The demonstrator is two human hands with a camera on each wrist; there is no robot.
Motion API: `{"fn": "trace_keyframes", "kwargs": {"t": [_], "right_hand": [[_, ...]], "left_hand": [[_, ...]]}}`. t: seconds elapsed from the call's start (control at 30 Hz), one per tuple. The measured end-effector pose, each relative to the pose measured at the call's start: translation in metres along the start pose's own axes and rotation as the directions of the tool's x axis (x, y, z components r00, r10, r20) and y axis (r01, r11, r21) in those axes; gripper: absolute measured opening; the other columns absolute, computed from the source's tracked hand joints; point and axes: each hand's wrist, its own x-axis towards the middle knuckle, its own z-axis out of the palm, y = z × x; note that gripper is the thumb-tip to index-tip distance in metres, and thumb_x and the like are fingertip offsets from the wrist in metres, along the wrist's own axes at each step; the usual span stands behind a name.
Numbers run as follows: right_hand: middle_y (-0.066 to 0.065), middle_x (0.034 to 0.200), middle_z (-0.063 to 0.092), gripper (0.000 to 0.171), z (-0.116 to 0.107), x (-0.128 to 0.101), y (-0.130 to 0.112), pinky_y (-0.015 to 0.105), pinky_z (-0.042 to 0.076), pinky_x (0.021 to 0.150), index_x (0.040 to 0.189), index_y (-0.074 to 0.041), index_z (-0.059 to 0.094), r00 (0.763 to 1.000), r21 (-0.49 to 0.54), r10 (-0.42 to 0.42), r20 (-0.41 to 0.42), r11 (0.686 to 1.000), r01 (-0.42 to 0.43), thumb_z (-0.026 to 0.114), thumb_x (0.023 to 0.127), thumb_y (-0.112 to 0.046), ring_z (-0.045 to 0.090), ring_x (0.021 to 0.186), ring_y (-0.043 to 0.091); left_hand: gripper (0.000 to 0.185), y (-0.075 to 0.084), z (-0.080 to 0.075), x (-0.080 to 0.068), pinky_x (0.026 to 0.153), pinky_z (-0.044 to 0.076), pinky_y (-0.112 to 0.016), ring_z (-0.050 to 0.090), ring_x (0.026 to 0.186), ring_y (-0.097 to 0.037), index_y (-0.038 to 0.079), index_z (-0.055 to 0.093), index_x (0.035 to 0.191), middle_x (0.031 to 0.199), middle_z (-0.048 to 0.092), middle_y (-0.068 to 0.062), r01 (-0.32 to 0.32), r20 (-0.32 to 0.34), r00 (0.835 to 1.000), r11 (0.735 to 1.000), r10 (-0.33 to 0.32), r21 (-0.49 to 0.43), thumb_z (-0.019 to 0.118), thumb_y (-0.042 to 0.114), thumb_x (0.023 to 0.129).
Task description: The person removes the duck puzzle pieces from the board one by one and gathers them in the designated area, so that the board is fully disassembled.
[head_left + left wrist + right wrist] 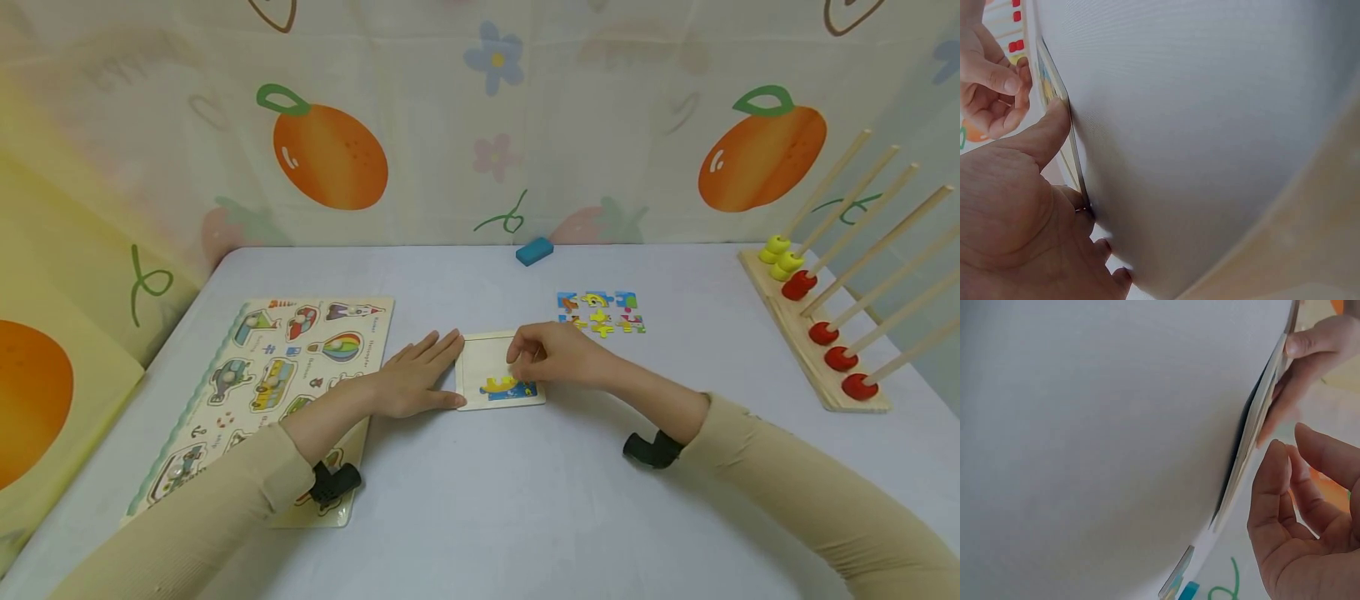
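Note:
A small white puzzle tray (480, 354) lies on the table, with joined blue and yellow puzzle pieces (517, 389) along its near right side. At its left edge rests my left hand (415, 379), fingers extended, the thumb touching the lower left corner. My right hand (566, 354) hovers over the tray's right part with bent fingers. In the right wrist view, a gap shows between the thumb and fingertips of this right hand (1310, 506), and nothing is held there. Several loose puzzle pieces (600, 313) lie in rows beyond the right hand.
A wooden picture board (300, 367) with vehicle shapes lies at left, partly under the left forearm. On the right stands a wooden peg rack (813, 350) with tall rods and red and yellow beads. A blue block (535, 251) sits at the table's back edge.

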Motion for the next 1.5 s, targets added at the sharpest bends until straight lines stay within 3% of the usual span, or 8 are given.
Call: {"fn": "trace_keyframes", "kwargs": {"t": [0.4,0.77,1.5], "right_hand": [[-0.001,0.071,0.057,0.017,0.011,0.005,-0.007,0.019,0.040,0.055,0.093,-0.011,0.063,0.999,-0.046,-0.034,0.020,0.998,0.034,0.071,0.079,-0.015,0.050,0.062,0.010],[-0.003,0.073,0.056,0.021,0.020,0.006,-0.009,0.019,0.041,0.060,0.096,-0.013,0.060,0.997,-0.146,-0.056,0.059,0.987,0.065,0.072,0.079,-0.017,0.048,0.063,0.009],[-0.002,0.073,0.056,0.024,0.022,0.005,-0.009,0.018,0.041,0.060,0.099,-0.011,0.061,0.994,-0.166,-0.090,0.056,0.981,0.098,0.072,0.079,-0.017,0.048,0.061,0.006]], "left_hand": [[0.085,-0.002,0.001,0.001,0.117,0.007,-0.056,-0.003,0.148,-0.032,0.011,0.002,0.151,0.160,-0.003,-0.004,0.010,0.002,1.000,1.000,-0.010,0.010,0.048,0.052,0.091],[0.085,-0.001,0.000,0.001,0.117,0.007,-0.057,-0.003,0.148,-0.033,0.011,0.002,0.151,0.160,-0.003,-0.004,0.006,0.003,1.000,1.000,-0.006,0.010,0.047,0.053,0.091],[0.085,0.000,-0.001,-0.001,0.117,0.007,-0.057,-0.003,0.147,-0.034,0.010,0.003,0.151,0.160,-0.003,-0.005,0.001,0.007,1.000,1.000,-0.001,-0.002,0.048,0.051,0.092]]}}
